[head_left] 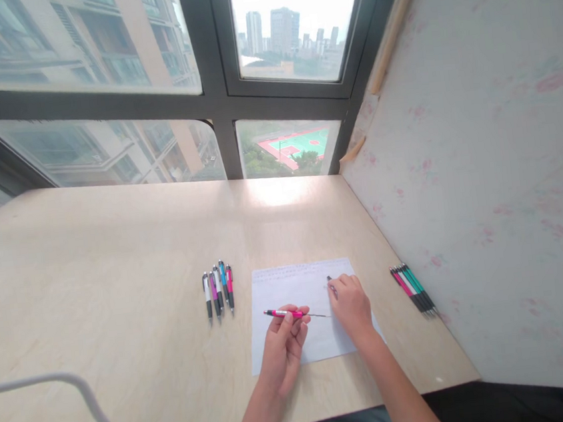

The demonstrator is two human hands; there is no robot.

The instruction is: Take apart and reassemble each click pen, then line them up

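Between the thumb and fingers of my left hand [283,352] lies the pink barrel of a ballpoint pen [277,313]. Its thin refill [317,314] sticks out bare toward the right. My right hand [352,304] is closed in a pinch on a small dark piece [329,279], which looks like the pen's black grip section; most of it is hidden by the fingers. Both hands are above a white sheet of paper [270,293] with rows of faint handwriting along its top.
Left of the paper lies a group of several pens [218,290] in white, purple, blue and pink. Near the wall [463,219] at right is a row of pink, white and green pens [413,290]. A grey curved bar [86,392] crosses the lower left.
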